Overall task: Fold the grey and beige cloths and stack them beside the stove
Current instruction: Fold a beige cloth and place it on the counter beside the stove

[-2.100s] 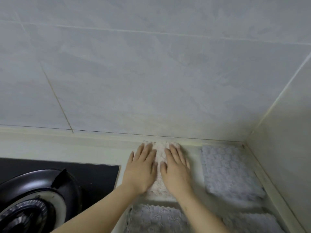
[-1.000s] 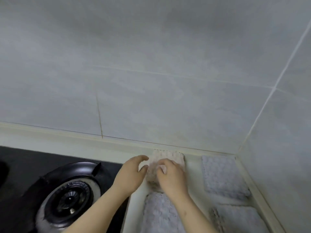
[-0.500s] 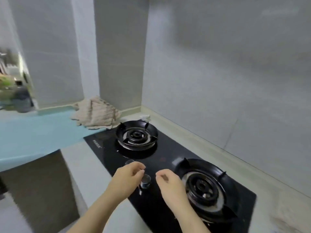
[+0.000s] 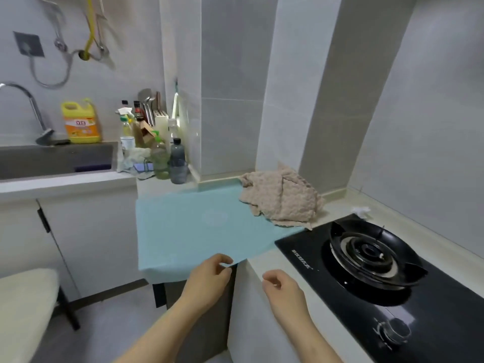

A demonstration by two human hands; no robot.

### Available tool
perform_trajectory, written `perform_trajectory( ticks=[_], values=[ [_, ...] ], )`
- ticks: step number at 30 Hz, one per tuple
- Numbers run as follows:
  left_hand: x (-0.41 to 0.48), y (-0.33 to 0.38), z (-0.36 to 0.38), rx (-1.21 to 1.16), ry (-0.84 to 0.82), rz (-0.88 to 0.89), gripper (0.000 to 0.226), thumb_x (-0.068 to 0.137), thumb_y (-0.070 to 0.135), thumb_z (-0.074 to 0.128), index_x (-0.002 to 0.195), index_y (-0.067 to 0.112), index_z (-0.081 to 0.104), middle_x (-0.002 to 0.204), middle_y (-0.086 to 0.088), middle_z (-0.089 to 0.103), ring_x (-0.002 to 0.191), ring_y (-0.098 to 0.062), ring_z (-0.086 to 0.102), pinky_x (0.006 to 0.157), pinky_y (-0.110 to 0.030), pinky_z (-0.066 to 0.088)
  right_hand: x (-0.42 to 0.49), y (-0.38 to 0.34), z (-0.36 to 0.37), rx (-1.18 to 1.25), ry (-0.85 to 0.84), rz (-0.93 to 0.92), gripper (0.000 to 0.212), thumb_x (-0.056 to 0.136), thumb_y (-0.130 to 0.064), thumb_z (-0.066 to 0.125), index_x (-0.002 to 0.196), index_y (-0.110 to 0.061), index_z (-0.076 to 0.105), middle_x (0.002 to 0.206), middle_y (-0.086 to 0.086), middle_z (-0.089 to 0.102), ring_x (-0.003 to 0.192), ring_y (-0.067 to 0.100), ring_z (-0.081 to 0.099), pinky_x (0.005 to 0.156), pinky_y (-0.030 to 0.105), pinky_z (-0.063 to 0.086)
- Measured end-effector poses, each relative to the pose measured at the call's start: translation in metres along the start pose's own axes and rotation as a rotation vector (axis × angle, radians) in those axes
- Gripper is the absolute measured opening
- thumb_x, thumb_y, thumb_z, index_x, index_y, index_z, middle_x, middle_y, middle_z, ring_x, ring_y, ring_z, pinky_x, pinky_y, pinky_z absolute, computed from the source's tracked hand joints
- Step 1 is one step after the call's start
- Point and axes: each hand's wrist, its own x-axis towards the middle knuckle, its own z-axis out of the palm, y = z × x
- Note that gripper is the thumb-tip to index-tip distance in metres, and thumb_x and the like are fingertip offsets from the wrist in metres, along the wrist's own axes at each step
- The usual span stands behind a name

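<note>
Work was not done yet. The beige cloths lay in a crumpled heap at the back of the counter, partly on the blue mat and just beside the stove. None of them looked folded. No grey cloths and no neat stack could be seen, so it was hard to tell how much was finished. The heap likely needed folding next. Both arms reached forward, low, well short of the heap. The left hand hung at the mat's front edge, fingers loosely bent, gripping nothing. The right hand hung over the counter's front edge, fingers loosely curled, empty too
</note>
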Motion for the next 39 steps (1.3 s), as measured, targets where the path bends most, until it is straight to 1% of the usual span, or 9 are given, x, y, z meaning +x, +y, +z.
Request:
perform_trajectory(
  ticks=[12, 15, 20, 23, 29, 32, 35, 37, 39],
  values=[
    [0.184, 0.010, -0.018, -0.129, -0.112, -0.055, 0.017, 0.089, 0.017, 0.050, 0.098, 0.025, 0.062, 0.095, -0.002, 0.068, 0.091, -0.017, 0.065, 0.075, -0.027, 0.048, 0.207, -0.025, 0.007, -0.043, 0.216, -0.033, 0.035, 0.091, -0.016, 0.051, 0.126, -0.015, 0.050, 0.129, 0.004, 0.046, 0.105, 0.017, 0.050, 0.084, 0.029, 0.045],
    [0.227, 0.022, -0.011, -0.167, -0.165, -0.088, 0.016, 0.089, 0.017, 0.050, 0.098, 0.023, 0.062, 0.097, -0.001, 0.066, 0.085, -0.012, 0.064, 0.069, -0.022, 0.046, 0.258, -0.032, -0.006, -0.055, 0.313, -0.011, 0.051, 0.089, -0.017, 0.054, 0.138, -0.014, 0.040, 0.142, 0.008, 0.038, 0.124, 0.024, 0.041, 0.103, 0.034, 0.038],
    [0.279, 0.036, 0.002, -0.221, -0.231, -0.158, 0.015, 0.090, 0.015, 0.049, 0.094, 0.023, 0.061, 0.102, -0.003, 0.065, 0.077, -0.009, 0.063, 0.067, -0.020, 0.046, 0.316, -0.041, -0.031, 0.111, 0.488, 0.122, 0.090, 0.081, -0.025, 0.070, 0.149, -0.027, 0.011, 0.157, 0.001, 0.007, 0.142, 0.026, 0.017, 0.110, 0.041, 0.026],
    [0.299, 0.037, 0.008, -0.245, -0.261, -0.206, 0.015, 0.090, 0.015, 0.049, 0.092, 0.023, 0.061, 0.100, -0.003, 0.065, 0.074, -0.009, 0.061, 0.063, -0.019, 0.045, 0.338, -0.035, -0.035, 0.129, 0.538, 0.189, 0.099, 0.074, -0.023, 0.077, 0.148, -0.031, 0.012, 0.156, 0.005, 0.006, 0.141, 0.028, 0.018, 0.110, 0.043, 0.026],
    [0.324, 0.030, 0.014, -0.215, -0.349, -0.223, 0.023, 0.093, 0.037, 0.047, 0.114, 0.028, 0.050, 0.098, 0.006, 0.056, 0.081, -0.011, 0.059, 0.066, -0.022, 0.045, 0.342, -0.029, -0.005, 0.238, 0.481, 0.108, 0.041, 0.077, -0.009, 0.070, 0.113, -0.023, 0.055, 0.108, 0.007, 0.065, 0.099, 0.026, 0.060, 0.084, 0.033, 0.049],
    [0.334, 0.032, 0.003, -0.661, -0.334, -0.476, 0.036, 0.090, 0.051, 0.048, 0.110, 0.022, 0.054, 0.106, -0.005, 0.058, 0.086, -0.024, 0.060, 0.080, -0.039, 0.053, 0.331, -0.048, 0.019, 0.199, 0.206, 0.053, 0.013, 0.079, -0.009, 0.066, 0.079, -0.022, 0.061, 0.075, 0.001, 0.063, 0.071, 0.018, 0.057, 0.062, 0.026, 0.047],
    [0.346, 0.023, -0.007, -0.967, -0.346, -0.671, 0.039, 0.087, 0.046, 0.056, 0.102, 0.010, 0.063, 0.096, -0.015, 0.067, 0.083, -0.030, 0.063, 0.071, -0.041, 0.056, 0.323, -0.073, 0.021, 0.251, -0.130, 0.066, 0.017, 0.087, -0.019, 0.060, 0.072, -0.020, 0.067, 0.064, -0.001, 0.060, 0.046, 0.009, 0.046, 0.041, 0.015, 0.035],
    [0.349, 0.017, -0.010, -0.909, -0.301, -0.649, 0.024, 0.088, 0.025, 0.060, 0.101, 0.006, 0.063, 0.073, -0.010, 0.070, 0.072, -0.024, 0.063, 0.053, -0.028, 0.054, 0.326, -0.078, 0.016, 0.201, -0.028, 0.035, 0.018, 0.086, -0.027, 0.058, 0.073, -0.023, 0.068, 0.062, -0.004, 0.061, 0.047, 0.007, 0.049, 0.045, 0.020, 0.042],
    [0.352, 0.016, -0.012, -0.802, -0.219, -0.582, 0.011, 0.088, 0.013, 0.059, 0.098, 0.009, 0.062, 0.064, -0.005, 0.066, 0.064, -0.018, 0.057, 0.050, -0.023, 0.048, 0.335, -0.075, 0.011, -0.040, 0.283, -0.021, 0.009, 0.082, -0.035, 0.057, 0.085, -0.032, 0.066, 0.079, -0.009, 0.063, 0.077, 0.011, 0.060, 0.071, 0.034, 0.051]
  ],
)
